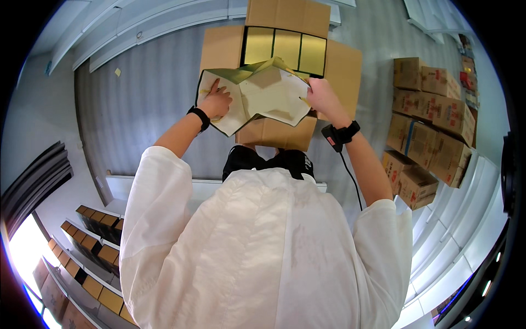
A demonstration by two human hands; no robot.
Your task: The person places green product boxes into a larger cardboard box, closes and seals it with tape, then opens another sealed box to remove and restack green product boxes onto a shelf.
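Note:
Between my hands a creased sheet of thin card (268, 98), like an unfolded box, spreads over the open carton. Its inner face is white; gold-green shows on the far outer side. My left hand (215, 103) lies on the left white panel, forefinger stretched out and the other fingers partly bent. With my right hand (323, 97) I grip the sheet's right edge; the fingertips are partly hidden. Under the sheet stands a brown cardboard carton (287, 12), flaps folded outward. Gold boxes (287, 46) sit in a row inside it, their near part covered by the sheet.
Several brown cartons (433, 109) are stacked on the floor to the right. Shelves with rows of small brown boxes (93, 241) stand at lower left. White shelving (164, 34) runs along the far side. A black cable (352, 175) hangs from my right wristband.

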